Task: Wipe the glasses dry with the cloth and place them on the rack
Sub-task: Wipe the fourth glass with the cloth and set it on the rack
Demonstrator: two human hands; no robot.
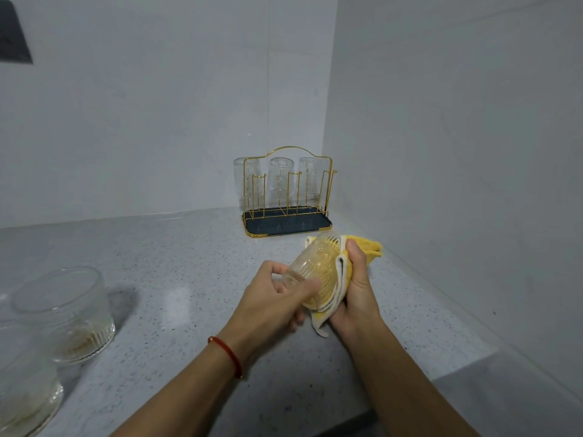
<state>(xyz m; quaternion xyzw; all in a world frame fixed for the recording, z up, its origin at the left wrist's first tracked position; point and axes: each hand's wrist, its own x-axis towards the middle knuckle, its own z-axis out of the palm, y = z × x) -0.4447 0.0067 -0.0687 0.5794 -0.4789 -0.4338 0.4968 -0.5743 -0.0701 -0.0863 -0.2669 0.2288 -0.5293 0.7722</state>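
— So, what stands at the far left?
— Two clear ribbed glasses (67,313) upright on the grey speckled worktop (176,279), one partly cut off by the picture edge.
— And the hands?
— The left hand (274,298), with a red bracelet (227,354) on its wrist, curls its fingers around the base of a clear ribbed glass (312,272), tilted above the worktop. The right hand (356,288) grips a yellow cloth with white border (344,269), pressed against this glass.
— Where is the rack?
— Behind them, in the corner: a gold wire rack with dark blue tray (287,197), bearing three upturned clear glasses (280,178).
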